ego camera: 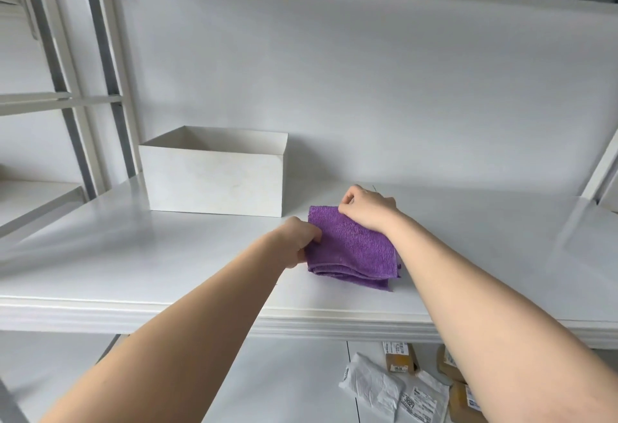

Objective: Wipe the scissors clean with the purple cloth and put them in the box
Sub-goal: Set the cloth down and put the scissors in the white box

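Note:
A folded purple cloth [352, 248] lies on the white shelf [167, 262] just right of centre. My left hand [297, 238] grips the cloth's left edge with curled fingers. My right hand [366, 207] pinches the cloth's far right corner. The open white box [214, 178] stands on the shelf behind and to the left of the cloth. I see no scissors; whether they lie under the cloth or behind my right hand I cannot tell.
A white back wall closes the shelf. Metal shelf uprights [100, 88] stand at the left and a slanted brace [602, 165] at the right. Below the shelf edge lie parcels and a white mailer bag [391, 389].

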